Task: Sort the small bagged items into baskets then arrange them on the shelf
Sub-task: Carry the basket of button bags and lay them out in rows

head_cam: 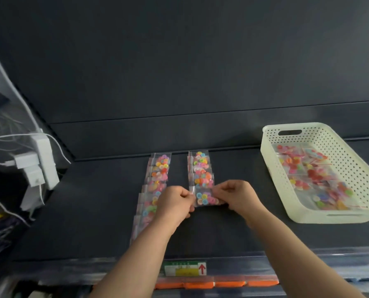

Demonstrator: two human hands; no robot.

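Observation:
Two rows of clear bags filled with coloured buttons lie on the dark shelf (233,222). The left row (157,175) is long and runs toward me; the right row (200,168) is shorter. My left hand (176,202) and my right hand (235,195) pinch the two sides of one button bag (205,198) at the near end of the right row. A cream perforated basket (321,216) stands to the right, holding several more button bags (314,177).
A white power strip with plugs and cables (40,166) hangs at the left edge. The shelf's front rail carries a green and yellow price label (184,268). Orange packets (215,283) sit on the level below. A dark back panel rises behind the rows.

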